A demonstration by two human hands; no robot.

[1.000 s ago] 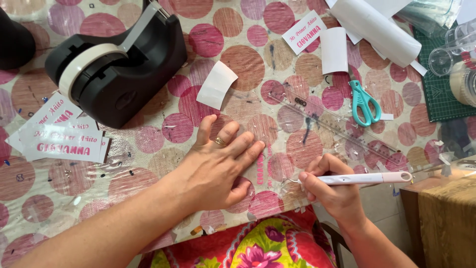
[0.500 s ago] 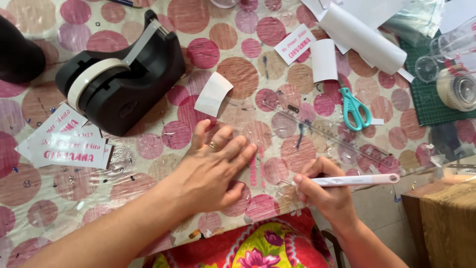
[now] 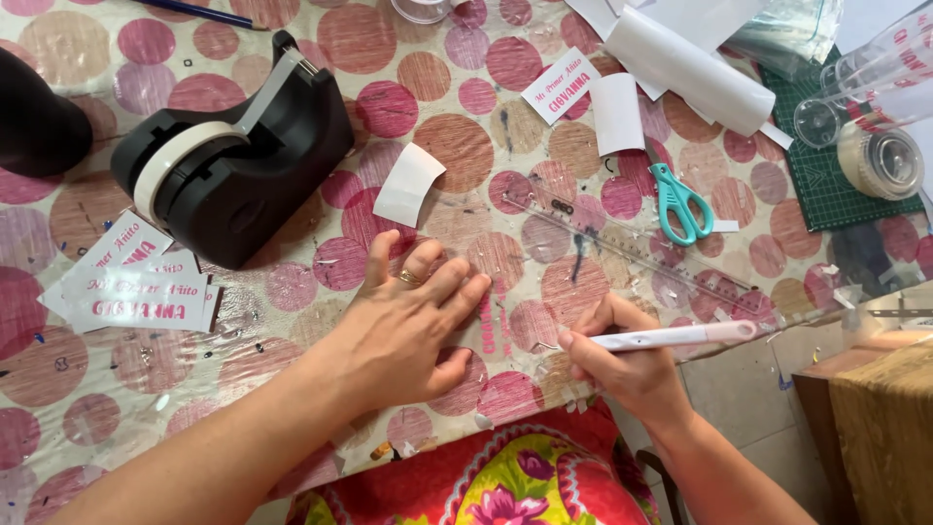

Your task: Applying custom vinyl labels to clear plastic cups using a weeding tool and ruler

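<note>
Head view: left hand (image 3: 403, 326) lies flat, fingers (image 3: 457, 285) spread, pressing a clear strip with pink lettering (image 3: 491, 326) onto the polka-dot surface (image 3: 457, 146), right hand (image 3: 627, 365) just beside it, fingers pinched around a white craft knife (image 3: 680, 336), clear ruler (image 3: 632, 248) and teal scissors (image 3: 680, 202) beyond, black tape dispenser (image 3: 233, 170) upper left.

Left hand (image 3: 403, 326) is lying flat, fingers spread, pressing a clear plastic sheet with pink lettering (image 3: 494, 326) onto the pink-dotted tablecloth (image 3: 457, 146). Right hand (image 3: 622, 365) is gripping a white pen-shaped craft knife (image 3: 680, 336), tip at the sheet. Black tape dispenser (image 3: 238, 165) is sitting upper left; teal-handled scissors (image 3: 680, 199) and clear ruler (image 3: 641, 255) are lying near.
</note>
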